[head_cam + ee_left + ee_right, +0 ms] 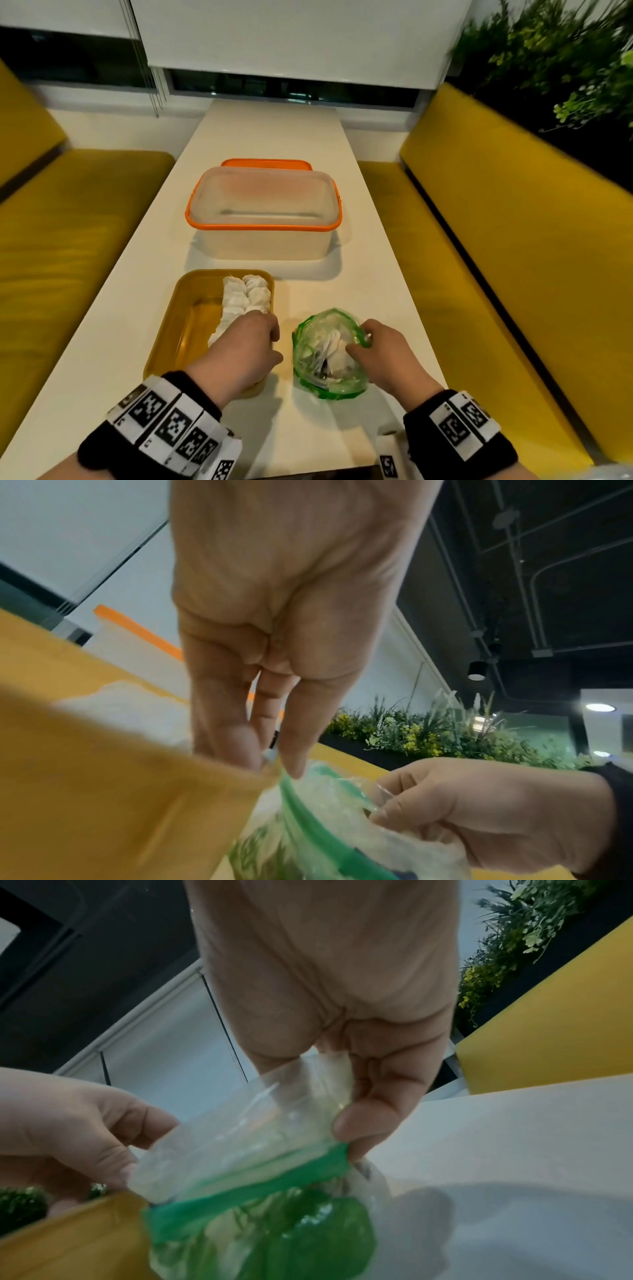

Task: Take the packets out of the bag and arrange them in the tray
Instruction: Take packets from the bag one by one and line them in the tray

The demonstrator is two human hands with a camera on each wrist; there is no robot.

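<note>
The clear plastic zip bag with the green seal strip (327, 353) is sitting on the long white table (359, 274), just to the right of the shallow translucent yellow plastic tray (185, 318). The right hand (383, 356) is pinching the bag's right-hand rim between thumb and curled fingers, holding the mouth open; in the right wrist view the clear lip of the bag (253, 1123) is lying against those fingers (356, 1123). White crumpled packets (334, 349) are showing inside the bag, directly left of the right hand.

The left hand (245, 346) is reaching over the tray's right wall, its fingers curled at the gap between the tray and the bag. In the left wrist view its fingertips (294, 761) are coming together at the green strip (308, 804) right beside the tray wall (137, 791), and they appear to be pinching the bag's edge, though blur is making the grip hard to confirm.

More white packets (245, 296) are lying in a row along the right side of the tray, just beyond the left hand. A clear rectangular plastic container with an orange rim (263, 226) is standing farther up the table.
</note>
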